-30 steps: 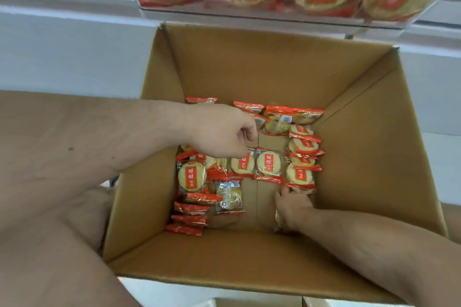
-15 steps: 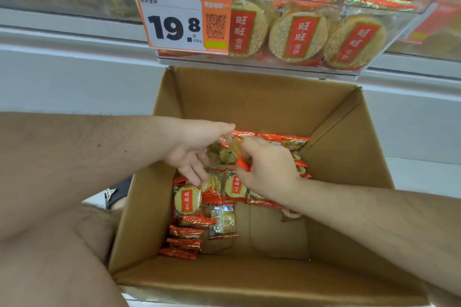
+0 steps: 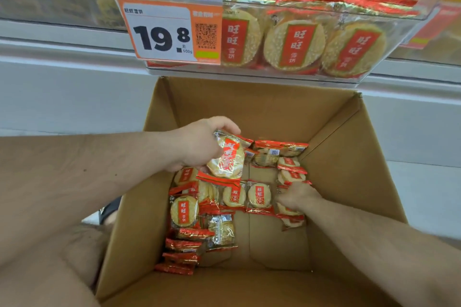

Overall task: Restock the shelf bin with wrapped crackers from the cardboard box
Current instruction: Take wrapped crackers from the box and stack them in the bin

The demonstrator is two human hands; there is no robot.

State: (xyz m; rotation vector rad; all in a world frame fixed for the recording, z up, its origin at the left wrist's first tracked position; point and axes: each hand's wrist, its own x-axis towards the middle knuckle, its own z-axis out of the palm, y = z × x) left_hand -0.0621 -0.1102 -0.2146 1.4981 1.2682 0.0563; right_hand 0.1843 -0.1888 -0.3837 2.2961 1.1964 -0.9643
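Observation:
An open cardboard box (image 3: 344,147) stands below the clear shelf bin (image 3: 374,40), which is packed with red-and-gold wrapped crackers. Several wrapped crackers (image 3: 184,210) lie on the box floor. My left hand (image 3: 202,143) grips a wrapped cracker (image 3: 227,159) and holds it above the pile at the box's back left. My right hand (image 3: 298,197) is low in the box at the right, its fingers down on a stack of crackers (image 3: 291,176); whether it grips one is hidden.
An orange and white price tag (image 3: 172,32) reading 19.8 hangs on the bin's front left. White shelf panels (image 3: 62,97) run behind the box. The box's bare floor (image 3: 272,244) shows at the front right.
My right hand has let go near the left hand and dropped to the crackers at the box's right. The left hand now holds a cracker. The view has tilted up toward the bin.

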